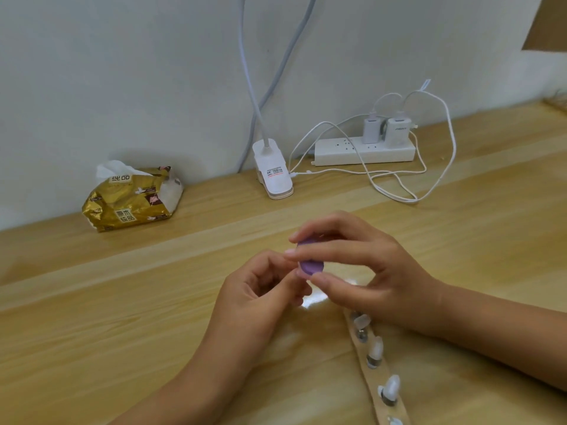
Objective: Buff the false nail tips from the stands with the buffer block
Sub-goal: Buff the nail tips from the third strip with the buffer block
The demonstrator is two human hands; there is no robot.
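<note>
Your right hand (368,271) pinching the purple buffer block (310,265), your left hand (260,289) curled just beneath that grip, its hold unclear; nail tip stands (378,363) below your right wrist

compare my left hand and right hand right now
The right hand pinches the purple buffer block between thumb and fingers; the left hand has curled fingers by the block's lower edge, and what it holds is hidden. The right arm enters at the view's right edge, the left at the bottom. Both hands meet at the block.

Head-worn camera looks forward-down, close above hands (368,271).
</note>
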